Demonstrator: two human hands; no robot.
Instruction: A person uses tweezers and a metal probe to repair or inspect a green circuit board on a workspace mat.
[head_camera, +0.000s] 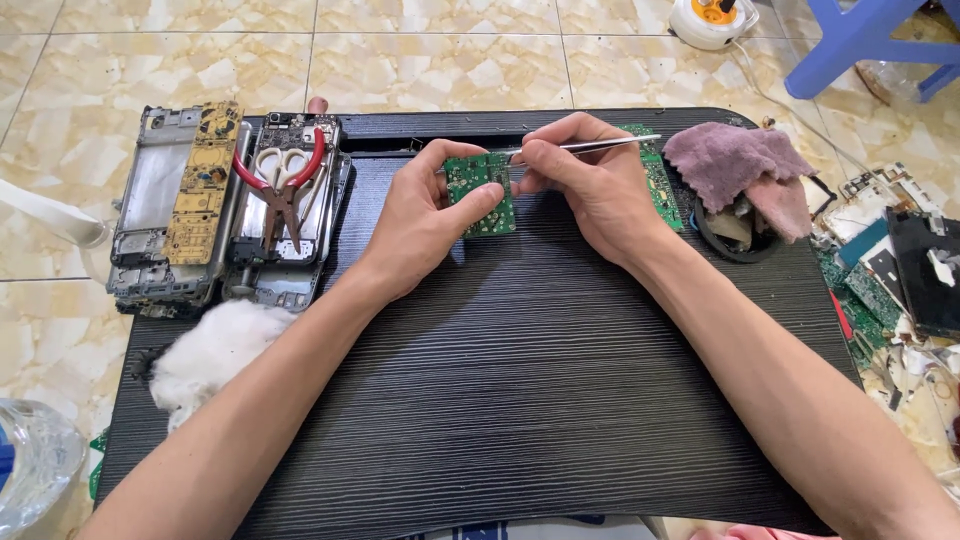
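Note:
My left hand (425, 215) holds a small green circuit board (482, 192) upright above the black ridged table (520, 400), thumb on its front face. My right hand (590, 185) pinches metal tweezers (600, 146), whose tips touch the top edge of the board. A second green circuit board (660, 185) lies flat behind my right hand, mostly hidden by it.
Stacked phone frames (170, 210) and red-handled scissors (283, 185) lie at the table's left. White cotton (210, 355) sits at the left edge. A purple cloth (735, 160) covers a round item at right. Electronic scrap (900, 270) litters the floor; blue stool legs (860, 40) stand behind.

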